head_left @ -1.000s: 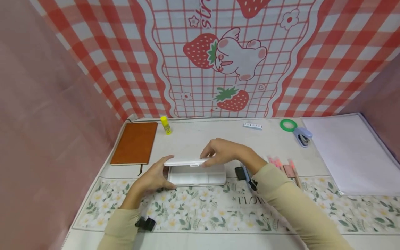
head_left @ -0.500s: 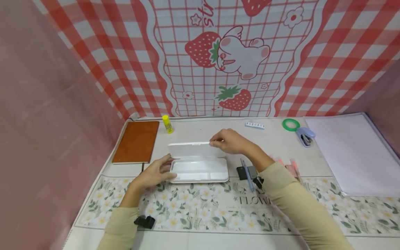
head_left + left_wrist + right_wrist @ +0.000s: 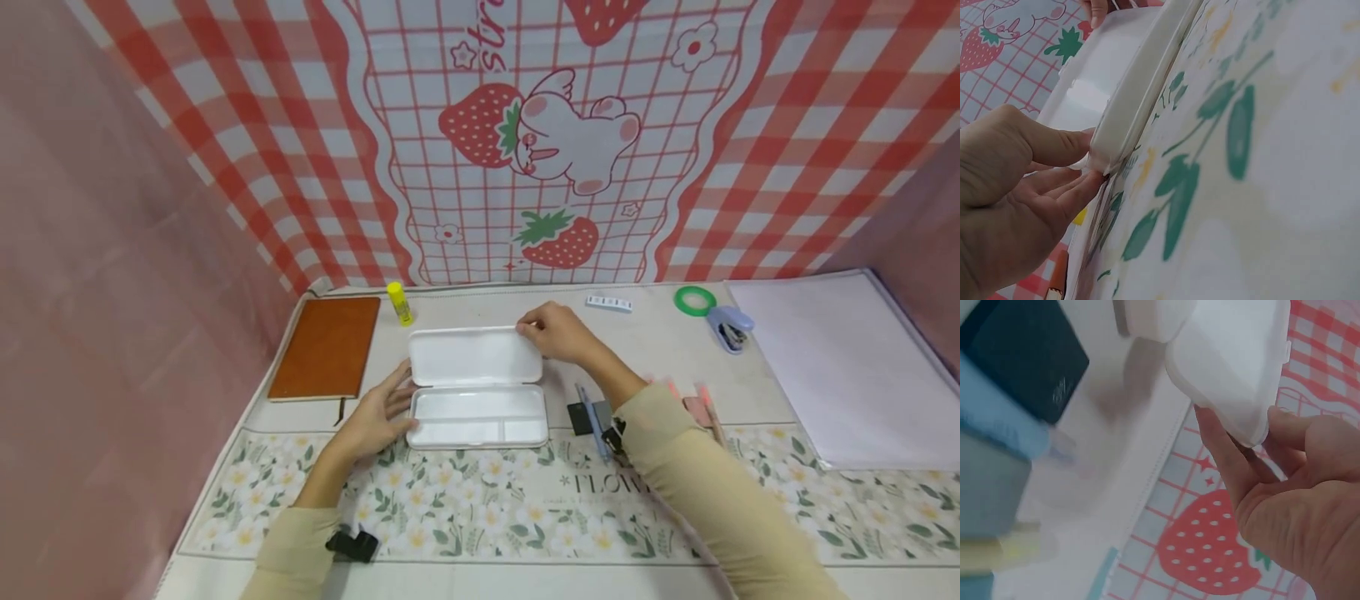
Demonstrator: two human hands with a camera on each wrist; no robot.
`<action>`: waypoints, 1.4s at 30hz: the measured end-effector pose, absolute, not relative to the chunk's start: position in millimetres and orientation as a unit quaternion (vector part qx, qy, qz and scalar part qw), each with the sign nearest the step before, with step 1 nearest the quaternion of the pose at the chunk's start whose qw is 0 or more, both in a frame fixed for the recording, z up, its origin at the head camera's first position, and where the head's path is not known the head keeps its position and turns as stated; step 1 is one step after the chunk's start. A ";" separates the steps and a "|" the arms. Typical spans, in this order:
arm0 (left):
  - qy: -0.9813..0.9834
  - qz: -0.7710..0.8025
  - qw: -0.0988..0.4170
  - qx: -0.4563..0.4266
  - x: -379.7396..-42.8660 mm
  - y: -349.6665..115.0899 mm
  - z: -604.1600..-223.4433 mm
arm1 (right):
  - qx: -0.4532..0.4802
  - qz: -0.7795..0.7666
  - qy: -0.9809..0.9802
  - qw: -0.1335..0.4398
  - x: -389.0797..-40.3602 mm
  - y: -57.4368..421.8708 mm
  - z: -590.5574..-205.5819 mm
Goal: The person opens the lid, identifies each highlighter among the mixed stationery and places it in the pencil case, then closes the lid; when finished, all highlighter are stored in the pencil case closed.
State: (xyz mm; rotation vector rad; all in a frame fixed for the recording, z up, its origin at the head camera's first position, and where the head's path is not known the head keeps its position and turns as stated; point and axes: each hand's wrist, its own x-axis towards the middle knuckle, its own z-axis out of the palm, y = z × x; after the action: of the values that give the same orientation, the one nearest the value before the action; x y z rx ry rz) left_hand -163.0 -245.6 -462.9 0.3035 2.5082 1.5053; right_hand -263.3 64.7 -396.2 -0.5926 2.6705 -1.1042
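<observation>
White, probably plastic, the case (image 3: 477,387) lies open on the desk (image 3: 495,304), long axis left to right. Nearest, its base (image 3: 459,405) faces up; left hand (image 3: 378,417) has its grip clamped on the base's left end. Steady it there: expect a light, stiff, smooth shell that may slide. The hinge, likely the fragile part, runs behind. Beyond, the lid (image 3: 472,357) points away from the person; right hand (image 3: 558,333) has its grip pinching the far right corner, suitable for turning it.
</observation>
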 end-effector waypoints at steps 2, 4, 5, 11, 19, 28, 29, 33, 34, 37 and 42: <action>0.850 0.504 0.110 0.103 -162.3 -243.8 -463.4 | -0.169 -0.396 0.897 0.102 -266.3 65.6 -400.8; 0.855 0.495 0.117 0.102 -161.6 -241.3 -462.4 | -0.144 -0.416 0.892 0.106 -268.3 66.9 -404.0; 0.858 0.490 0.120 0.099 -161.2 -239.9 -461.4 | -0.134 -0.422 0.890 0.106 -269.0 67.3 -405.1; 0.865 0.473 0.148 0.074 -157.7 -237.8 -457.4 | -0.104 -0.448 0.879 0.124 -272.7 69.3 -410.8; 0.860 0.472 0.173 0.083 -157.7 -238.7 -460.1 | -0.144 -0.400 0.895 0.131 -264.4 80.8 -404.3; 0.861 0.471 0.171 0.080 -158.2 -240.9 -462.5 | -0.159 -0.252 0.952 0.063 -229.7 112.9 -388.9; 0.861 0.471 0.172 0.081 -158.2 -241.1 -462.4 | -0.153 -0.239 0.957 0.061 -225.4 117.1 -390.1; 0.861 0.471 0.171 0.091 -158.3 -241.3 -462.5 | -0.129 -0.198 0.970 0.062 -209.6 129.7 -400.2; 0.860 0.472 0.170 0.093 -158.3 -241.5 -462.6 | -0.125 -0.192 0.971 0.063 -206.6 131.3 -403.2; 0.858 0.475 0.166 0.101 -158.3 -242.2 -462.8 | -0.119 -0.177 0.975 0.063 -200.5 132.1 -411.4; 0.856 0.478 0.170 0.101 -158.1 -243.1 -462.2 | -0.118 -0.149 0.980 0.056 -197.9 128.2 -422.4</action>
State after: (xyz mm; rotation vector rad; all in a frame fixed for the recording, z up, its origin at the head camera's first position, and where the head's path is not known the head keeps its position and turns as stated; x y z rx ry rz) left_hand -158.1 -243.1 -462.2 0.2865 2.4318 1.3585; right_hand -197.9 128.2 -422.4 -0.3583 2.9743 -0.4526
